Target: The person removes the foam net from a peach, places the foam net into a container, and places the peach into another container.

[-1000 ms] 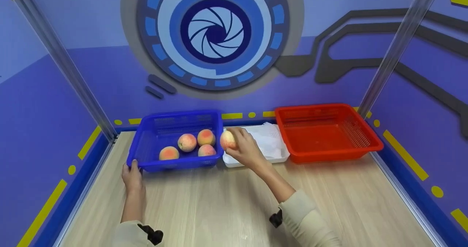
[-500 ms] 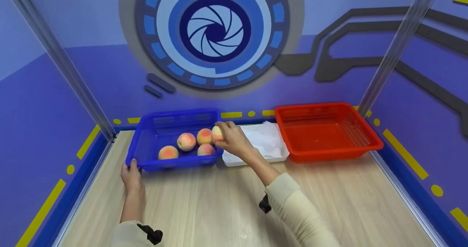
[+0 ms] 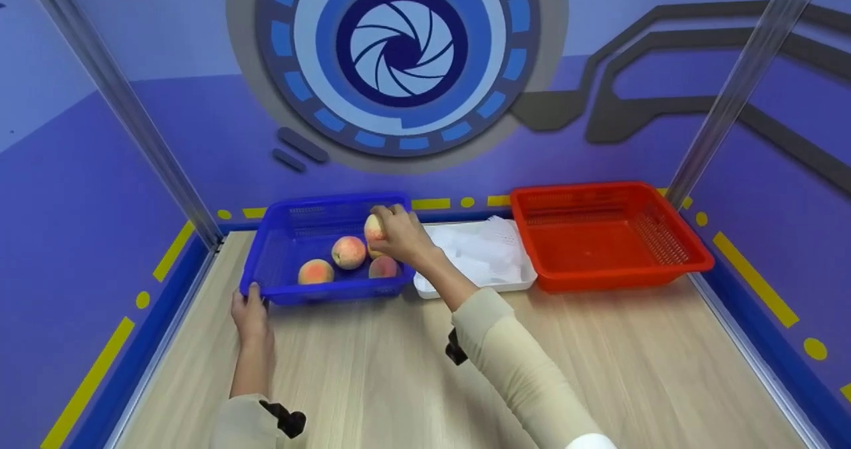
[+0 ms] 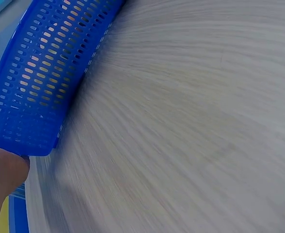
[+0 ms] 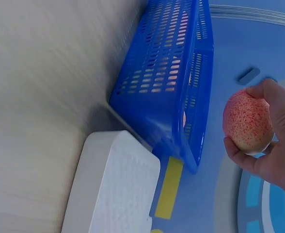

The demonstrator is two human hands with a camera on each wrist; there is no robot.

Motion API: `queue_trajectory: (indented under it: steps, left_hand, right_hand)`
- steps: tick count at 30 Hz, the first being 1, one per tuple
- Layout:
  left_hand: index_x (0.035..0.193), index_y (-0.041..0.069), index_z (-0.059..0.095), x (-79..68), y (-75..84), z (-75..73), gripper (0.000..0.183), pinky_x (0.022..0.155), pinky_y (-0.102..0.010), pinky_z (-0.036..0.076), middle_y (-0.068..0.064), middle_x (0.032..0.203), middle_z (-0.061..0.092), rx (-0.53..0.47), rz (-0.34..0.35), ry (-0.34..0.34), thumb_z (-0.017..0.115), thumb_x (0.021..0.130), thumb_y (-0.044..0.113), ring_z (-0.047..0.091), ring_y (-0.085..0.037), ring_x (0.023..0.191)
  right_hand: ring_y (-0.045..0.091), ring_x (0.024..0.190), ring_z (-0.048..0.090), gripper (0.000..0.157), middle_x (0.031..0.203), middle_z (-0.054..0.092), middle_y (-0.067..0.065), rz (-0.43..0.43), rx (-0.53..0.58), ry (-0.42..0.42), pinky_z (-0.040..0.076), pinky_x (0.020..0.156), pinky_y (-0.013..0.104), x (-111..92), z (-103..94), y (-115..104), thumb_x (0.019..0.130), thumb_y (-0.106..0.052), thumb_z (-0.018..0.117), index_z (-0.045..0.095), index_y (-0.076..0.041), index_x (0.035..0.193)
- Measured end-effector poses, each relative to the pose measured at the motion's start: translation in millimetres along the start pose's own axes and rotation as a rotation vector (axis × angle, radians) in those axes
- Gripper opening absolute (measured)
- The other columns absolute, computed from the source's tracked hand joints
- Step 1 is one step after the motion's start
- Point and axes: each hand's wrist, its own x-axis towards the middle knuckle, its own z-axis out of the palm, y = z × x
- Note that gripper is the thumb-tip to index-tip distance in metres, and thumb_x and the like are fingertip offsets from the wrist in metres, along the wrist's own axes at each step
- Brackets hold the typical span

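Observation:
My right hand (image 3: 403,237) grips a peach (image 3: 374,229) above the right part of a blue basket (image 3: 339,293). In the right wrist view the peach (image 5: 248,121) is speckled red and pale, held between thumb and fingers, higher than the basket rim. Several peaches lie in the basket: one front left (image 3: 316,271), one in the middle (image 3: 349,252), one near the front right (image 3: 383,267), and another partly hidden behind the right hand. My left hand (image 3: 250,314) holds the basket's front left corner, thumb at the rim; in the left wrist view only the thumb side (image 4: 5,171) shows.
Right of the blue basket is a shallow white tray (image 3: 425,293) with white foam netting (image 3: 488,243) in it. Beyond that stands a red basket (image 3: 592,256). All sit on a wooden tabletop (image 3: 385,369) against a blue patterned back wall (image 3: 186,143), with side walls left and right.
My right hand has carried the peach leftward, from over the tray's left edge to above the blue basket. The left hand keeps its hold on the corner. The head view has shifted slightly.

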Motion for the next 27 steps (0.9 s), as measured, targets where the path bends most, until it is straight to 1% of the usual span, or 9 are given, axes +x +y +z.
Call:
queue_trajectory:
  steps: [3, 8, 12, 15, 18, 20, 23, 27]
  left_hand:
    - [0.160, 0.001, 0.019, 3.2, -4.3, -0.9, 0.056, 0.123, -0.038, 0.027, -0.019, 0.166, 0.022, 0.005, 0.011, -0.001, 0.036, 0.110, 0.019, 0.026, -0.029, 0.152]
    - [0.160, 0.004, 0.022, 13.9, -16.2, -1.1, 0.056, 0.122, -0.035, 0.028, -0.015, 0.166, 0.025, 0.040, 0.028, 0.015, 0.036, 0.110, 0.025, 0.028, -0.026, 0.152]
    - [0.160, 0.001, 0.022, 5.9, -5.0, 1.1, 0.055, 0.123, -0.039, 0.028, -0.018, 0.165, 0.026, 0.043, 0.027, 0.012, 0.036, 0.110, 0.021, 0.028, -0.028, 0.151]
    - [0.160, 0.002, 0.022, 5.3, -0.1, 1.6, 0.055, 0.123, -0.039, 0.028, -0.017, 0.165, 0.026, 0.035, 0.023, 0.009, 0.036, 0.110, 0.020, 0.028, -0.028, 0.151]
    - [0.160, 0.005, 0.023, 15.7, -8.6, 0.9, 0.056, 0.122, -0.037, 0.029, -0.015, 0.165, 0.027, 0.046, 0.031, 0.019, 0.037, 0.110, 0.026, 0.029, -0.026, 0.151]
    - [0.160, 0.005, 0.023, 18.5, -12.2, 1.0, 0.057, 0.122, -0.036, 0.029, -0.016, 0.165, 0.027, 0.049, 0.039, 0.019, 0.037, 0.110, 0.028, 0.029, -0.026, 0.151]
    - [0.160, 0.004, 0.023, 17.5, -15.5, 0.2, 0.057, 0.122, -0.036, 0.028, -0.017, 0.165, 0.026, 0.036, 0.038, 0.024, 0.036, 0.110, 0.028, 0.029, -0.026, 0.151]
    - [0.160, 0.004, 0.022, 14.7, -19.6, -1.7, 0.057, 0.123, -0.037, 0.027, -0.016, 0.166, 0.025, 0.016, 0.025, 0.033, 0.036, 0.110, 0.028, 0.027, -0.026, 0.152]
  right_hand:
    - [0.042, 0.114, 0.061, 0.063, 0.130, 0.061, 0.020, 0.000, 0.017, -0.023, 0.054, 0.095, 0.049, 7, 1.5, -3, 0.085, -0.034, 0.079, 0.056, -0.012, 0.140]
    - [0.036, 0.113, 0.063, 0.064, 0.127, 0.065, 0.016, 0.038, 0.031, -0.051, 0.054, 0.094, 0.047, 15, -0.5, -5, 0.082, -0.035, 0.081, 0.059, -0.013, 0.139]
    - [0.032, 0.115, 0.064, 0.063, 0.126, 0.069, 0.011, 0.061, 0.021, -0.086, 0.054, 0.096, 0.044, 23, -2.9, -7, 0.082, -0.034, 0.081, 0.062, -0.013, 0.138]
    - [0.029, 0.116, 0.064, 0.063, 0.127, 0.069, 0.008, 0.081, 0.021, -0.112, 0.054, 0.097, 0.042, 28, -4.0, -10, 0.081, -0.034, 0.082, 0.063, -0.014, 0.137]
    - [0.028, 0.113, 0.065, 0.063, 0.125, 0.069, 0.008, 0.086, 0.026, -0.141, 0.055, 0.093, 0.042, 30, -2.7, -11, 0.080, -0.034, 0.082, 0.063, -0.015, 0.138]
    - [0.028, 0.110, 0.065, 0.062, 0.122, 0.070, 0.008, 0.074, 0.022, -0.160, 0.056, 0.090, 0.042, 30, 1.4, -12, 0.081, -0.033, 0.082, 0.063, -0.017, 0.138]
    - [0.028, 0.105, 0.065, 0.062, 0.117, 0.070, 0.009, 0.046, 0.021, -0.186, 0.056, 0.086, 0.043, 29, 13.6, -13, 0.080, -0.032, 0.082, 0.063, -0.018, 0.137]
    - [0.028, 0.105, 0.064, 0.063, 0.119, 0.068, 0.011, 0.014, 0.020, -0.194, 0.056, 0.088, 0.042, 25, 31.7, -12, 0.079, -0.032, 0.085, 0.062, -0.019, 0.137]
